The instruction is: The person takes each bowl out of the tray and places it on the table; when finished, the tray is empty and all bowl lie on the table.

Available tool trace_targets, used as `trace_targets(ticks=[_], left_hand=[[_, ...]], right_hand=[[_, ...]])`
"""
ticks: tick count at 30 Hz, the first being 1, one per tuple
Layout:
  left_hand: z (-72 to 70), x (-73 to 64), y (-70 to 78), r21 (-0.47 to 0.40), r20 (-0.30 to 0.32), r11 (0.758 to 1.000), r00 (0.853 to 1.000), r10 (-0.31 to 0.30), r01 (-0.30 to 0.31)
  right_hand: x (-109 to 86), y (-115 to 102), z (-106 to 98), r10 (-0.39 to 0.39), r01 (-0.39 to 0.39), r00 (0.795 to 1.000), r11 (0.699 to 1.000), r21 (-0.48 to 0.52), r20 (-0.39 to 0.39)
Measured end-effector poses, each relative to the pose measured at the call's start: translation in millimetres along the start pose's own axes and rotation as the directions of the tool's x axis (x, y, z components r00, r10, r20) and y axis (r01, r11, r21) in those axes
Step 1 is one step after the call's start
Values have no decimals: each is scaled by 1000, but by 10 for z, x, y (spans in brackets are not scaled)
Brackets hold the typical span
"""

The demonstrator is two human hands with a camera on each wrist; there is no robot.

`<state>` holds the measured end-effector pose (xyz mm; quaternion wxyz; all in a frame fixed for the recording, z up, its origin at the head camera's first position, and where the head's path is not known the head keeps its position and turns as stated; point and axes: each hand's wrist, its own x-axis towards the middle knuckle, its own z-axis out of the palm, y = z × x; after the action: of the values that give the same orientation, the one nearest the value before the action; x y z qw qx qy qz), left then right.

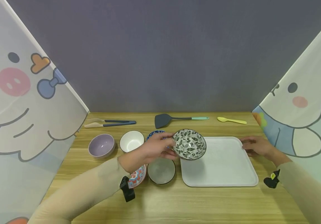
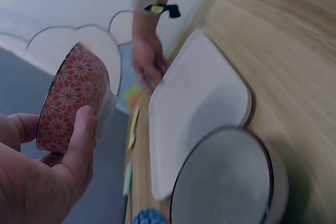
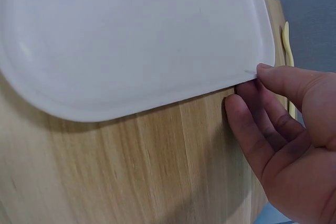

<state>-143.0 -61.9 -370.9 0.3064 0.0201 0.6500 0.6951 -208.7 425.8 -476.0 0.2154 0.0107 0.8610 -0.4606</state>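
My left hand [image 1: 158, 146] grips the rim of a patterned bowl [image 1: 189, 144], thumb on one side and fingers on the other. Its inside is white with dark leaves and flowers; in the left wrist view its outside [image 2: 79, 95] is red with white starbursts. The bowl is raised and tilted over the left end of a white rectangular tray [image 1: 224, 168]. At the tray's far right corner, my right hand [image 1: 256, 146] pinches the edge. In the right wrist view the thumb lies on the tray's rim [image 3: 173, 98], with the other fingers curled beneath and beside it.
Left of the tray stand a grey bowl [image 1: 161, 171], a red-and-blue bowl [image 1: 138, 176] partly behind the left sleeve, a blue bowl [image 1: 153, 134], a white bowl [image 1: 131, 141] and a purple bowl [image 1: 101, 146]. Tongs [image 1: 118, 123], a spatula [image 1: 163, 120] and a yellow spoon [image 1: 231, 120] lie behind.
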Motion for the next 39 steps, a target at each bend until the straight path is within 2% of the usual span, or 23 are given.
trace_targets(ticks=[5, 13, 21, 31, 39], left_hand=[[-259, -204, 27, 9, -48, 1000, 999, 16, -15], [-665, -523, -2, 19, -72, 999, 997, 41, -40], [-978, -838, -36, 29, -155, 999, 987, 39, -35], [-1380, -1222, -323, 52, -184, 994, 978, 100, -92], [-1687, -1514, -648, 2, -270, 997, 960, 73, -75]], right_hand=[[2, -11, 7, 11, -11, 1000, 1000, 11, 3], [21, 21, 7, 24, -24, 1000, 999, 23, -5], [45, 71, -20, 12, -12, 1000, 1000, 10, -11], [51, 52, -5, 7, -7, 1000, 1000, -1, -11], [49, 75, -8, 24, -24, 1000, 1000, 1, -7]])
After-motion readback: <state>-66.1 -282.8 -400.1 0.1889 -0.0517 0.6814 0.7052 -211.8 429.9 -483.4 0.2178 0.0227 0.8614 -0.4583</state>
